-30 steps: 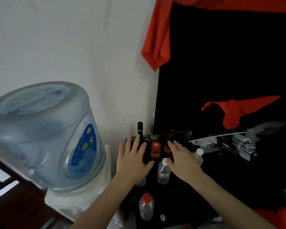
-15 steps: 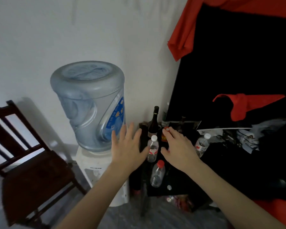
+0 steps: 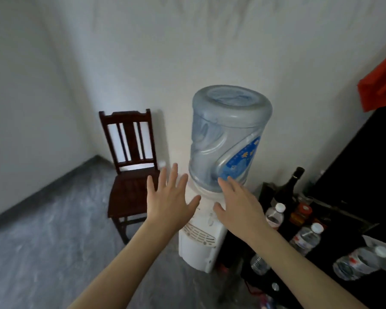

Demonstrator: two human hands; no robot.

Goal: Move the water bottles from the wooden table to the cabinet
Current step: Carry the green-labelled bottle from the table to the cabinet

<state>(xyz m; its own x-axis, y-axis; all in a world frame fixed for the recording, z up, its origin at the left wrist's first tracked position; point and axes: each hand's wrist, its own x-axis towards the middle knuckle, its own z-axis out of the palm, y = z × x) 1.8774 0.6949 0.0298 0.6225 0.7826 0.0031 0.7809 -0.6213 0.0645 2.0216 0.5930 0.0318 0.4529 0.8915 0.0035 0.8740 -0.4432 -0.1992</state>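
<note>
Several clear water bottles stand on the dark cabinet (image 3: 334, 284) at the lower right: one with a white cap (image 3: 275, 216), a second (image 3: 306, 237) and a third near the edge (image 3: 358, 263). Another bottle (image 3: 259, 264) shows lower down at the cabinet's front. My left hand (image 3: 168, 202) and my right hand (image 3: 240, 205) are held out in front of me, fingers spread and straight, holding nothing. Both hands hover before the water dispenser, left of the bottles. No wooden table is in view.
A white water dispenser (image 3: 202, 241) with a large blue jug (image 3: 227, 137) stands against the wall. A dark wooden chair (image 3: 130, 172) sits to its left. A dark glass bottle (image 3: 288, 190) and a red-capped jar (image 3: 301, 214) stand on the cabinet. Grey floor spreads at the lower left.
The view has swung left, away from the cabinet. Both hands have drawn back from the bottles and now hover empty before the dispenser; the chair has come fully into view.
</note>
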